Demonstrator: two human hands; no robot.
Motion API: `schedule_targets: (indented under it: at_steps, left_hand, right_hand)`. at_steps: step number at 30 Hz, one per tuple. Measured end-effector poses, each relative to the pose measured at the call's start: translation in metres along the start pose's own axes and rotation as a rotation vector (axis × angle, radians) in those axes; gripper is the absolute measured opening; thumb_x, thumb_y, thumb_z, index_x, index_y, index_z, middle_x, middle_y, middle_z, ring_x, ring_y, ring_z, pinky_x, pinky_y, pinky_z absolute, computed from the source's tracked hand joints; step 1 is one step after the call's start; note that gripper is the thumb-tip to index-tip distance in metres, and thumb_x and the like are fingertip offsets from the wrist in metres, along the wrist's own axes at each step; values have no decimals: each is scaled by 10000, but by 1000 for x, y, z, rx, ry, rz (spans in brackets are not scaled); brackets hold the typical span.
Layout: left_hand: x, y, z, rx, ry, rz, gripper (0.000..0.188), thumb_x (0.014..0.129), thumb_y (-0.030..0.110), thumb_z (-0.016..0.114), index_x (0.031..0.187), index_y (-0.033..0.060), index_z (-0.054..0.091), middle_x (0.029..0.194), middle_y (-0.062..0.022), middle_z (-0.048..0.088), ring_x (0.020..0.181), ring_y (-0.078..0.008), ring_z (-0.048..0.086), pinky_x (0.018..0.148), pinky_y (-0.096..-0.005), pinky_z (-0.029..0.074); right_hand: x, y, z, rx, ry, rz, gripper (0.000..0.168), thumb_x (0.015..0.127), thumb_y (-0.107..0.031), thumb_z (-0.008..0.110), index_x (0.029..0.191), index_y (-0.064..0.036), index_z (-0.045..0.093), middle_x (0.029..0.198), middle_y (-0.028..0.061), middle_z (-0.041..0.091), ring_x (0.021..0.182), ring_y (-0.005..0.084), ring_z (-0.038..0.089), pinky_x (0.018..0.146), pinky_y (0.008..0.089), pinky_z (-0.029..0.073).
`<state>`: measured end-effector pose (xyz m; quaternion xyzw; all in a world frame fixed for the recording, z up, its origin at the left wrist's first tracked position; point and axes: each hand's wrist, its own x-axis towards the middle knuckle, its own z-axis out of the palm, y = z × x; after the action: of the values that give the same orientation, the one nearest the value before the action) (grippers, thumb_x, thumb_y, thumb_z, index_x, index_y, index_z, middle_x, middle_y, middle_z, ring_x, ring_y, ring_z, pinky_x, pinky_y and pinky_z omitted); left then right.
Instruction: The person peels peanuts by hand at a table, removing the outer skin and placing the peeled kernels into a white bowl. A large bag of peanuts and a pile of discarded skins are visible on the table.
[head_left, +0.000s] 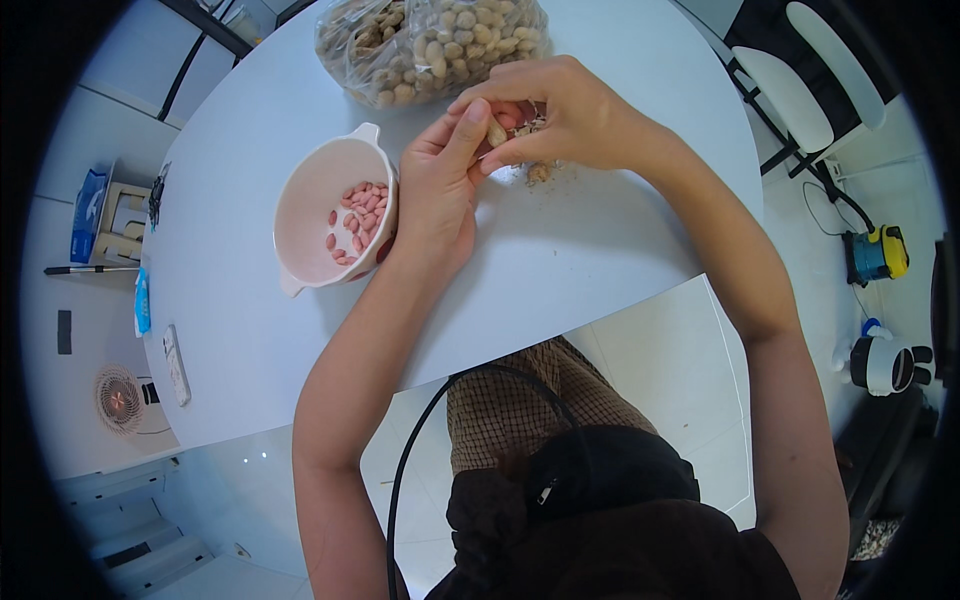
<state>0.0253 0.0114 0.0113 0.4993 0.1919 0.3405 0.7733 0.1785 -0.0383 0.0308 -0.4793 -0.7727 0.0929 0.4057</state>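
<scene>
My left hand (450, 165) holds a peanut pod (496, 133) between thumb and fingers. Against the same pod rest the fingertips of my right hand (570, 112), coming from the right. Pink peanut kernels (508, 116) show between the two hands. Broken peanut shells (538, 172) lie on the white table just below my right hand, partly hidden by it. A white ceramic bowl with two small handles (315, 180) stands left of my left hand, with shelled pink peanuts (365, 214) inside. Beyond the hands is a clear plastic bag (442, 45) full of unshelled peanuts.
The white table (247, 330) has a curved far edge and a straight near edge. A phone (176, 365) and a blue packet (142, 300) lie at its left edge. A black cable (405, 442) loops before my lap. White chairs (787, 97) stand at the upper right.
</scene>
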Motion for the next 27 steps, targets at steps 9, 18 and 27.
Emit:
schedule_targets:
  at_steps: [9, 18, 27]
  left_hand:
    - [1, -2, -4, 43, -54, -24, 261, 876, 249, 544, 977, 13, 594, 902, -33, 612, 795, -87, 556, 759, -219, 439]
    - [-3, -13, -5, 333, -29, 120, 167, 821, 74, 577, 963, 5, 631, 880, -51, 635, 810, -123, 591, 775, -259, 468]
    - [-7, -11, -5, 270, -45, 87, 158, 816, 71, 587, 951, 5, 636, 868, -49, 636, 791, -111, 589, 745, -255, 474]
  right_hand:
    - [-2, 3, -6, 82, -44, -32, 375, 651, -242, 748, 955, -59, 627, 660, 38, 519, 599, 149, 465, 550, 277, 395]
    - [-3, -6, 17, -103, -48, 330, 502, 764, -489, 493, 563, -33, 559, 501, 107, 516, 485, 237, 508, 479, 343, 397]
    - [-6, -4, 26, 22, 33, 325, 373, 770, -303, 531, 583, 17, 569, 497, 88, 528, 447, 155, 483, 444, 295, 378]
